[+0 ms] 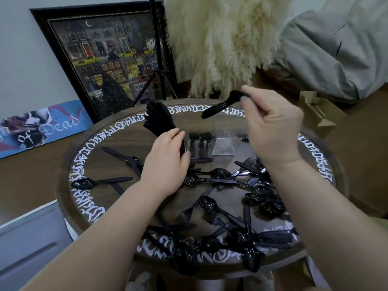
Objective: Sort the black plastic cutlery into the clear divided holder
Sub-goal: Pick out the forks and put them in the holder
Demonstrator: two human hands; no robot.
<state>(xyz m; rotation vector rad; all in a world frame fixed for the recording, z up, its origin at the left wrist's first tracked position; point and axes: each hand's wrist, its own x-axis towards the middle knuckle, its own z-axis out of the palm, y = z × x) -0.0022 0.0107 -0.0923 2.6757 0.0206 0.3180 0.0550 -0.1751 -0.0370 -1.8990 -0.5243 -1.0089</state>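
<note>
Above the centre of the frame, the right hand (270, 124) held a small stack of black forks (218, 107) in the air, over and a little behind the clear divided holder (222, 141). Its grip was closed on the handle ends, fingers and thumb pinching them, while the tines hung down to the left, tilted towards the holder's open top. That pinch looked like the weak point: several forks held only at one end could fan apart or slip, and a loose one would likely drop onto the counter (147, 141) or into the wrong compartment. The holder is light and see-through, so a bundle catching on a divider could tip or shove it.

The left hand (165, 162) was at the holder's left side, fingers curled round the standing bunch of knives (157, 118) that splayed up and to the left out of the left compartment. If that hand let go, the leaning bunch might pull the holder over. The middle compartment had forks standing in it; whether the right compartment held anything I could not tell. Both forearms reached in from the lower edge of the frame, wrists raised, over the scattered spoons, forks and knives (226, 198) that lay unsorted across the lower half of the counter.
</note>
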